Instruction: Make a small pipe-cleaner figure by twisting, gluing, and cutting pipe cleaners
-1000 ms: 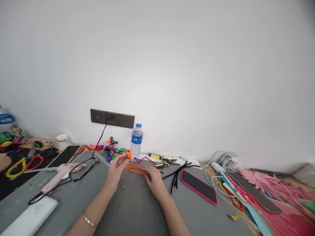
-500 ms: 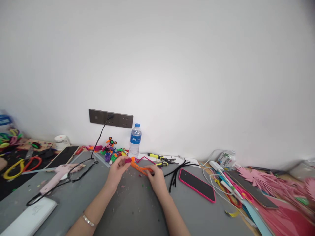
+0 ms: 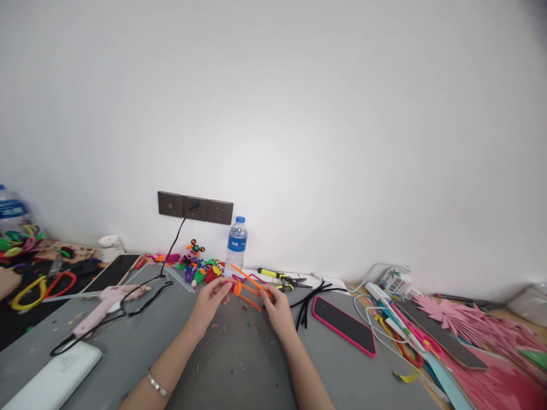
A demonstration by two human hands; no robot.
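Note:
Between the fingertips of my left hand (image 3: 211, 306) is a small magenta fuzzy piece with orange pipe cleaner wrapped at its right end. From that wrap orange pipe cleaners (image 3: 250, 302) stick out to the right, their strands spread apart. My right hand (image 3: 277, 312) pinches an orange strand; one long strand slants up and left from its fingers. The fingers partly hide the magenta piece. Just behind the hands lies a bent magenta pipe cleaner (image 3: 243, 277). Black pipe cleaners (image 3: 304, 304) rest right of my right hand.
Behind stand a water bottle (image 3: 236, 245) and small pipe-cleaner figures (image 3: 203, 265). Yellow-handled pliers (image 3: 284, 279) and a pink-edged phone (image 3: 344, 324) lie right. A pink glue gun (image 3: 99, 310) with black cord and a white power bank (image 3: 55, 378) lie left. Another person's hand (image 3: 7, 282) shows far left.
The orange strands, close together before, are now spread, one slanting up to the left. My right hand has shifted slightly right and turned. My left hand still holds the magenta piece.

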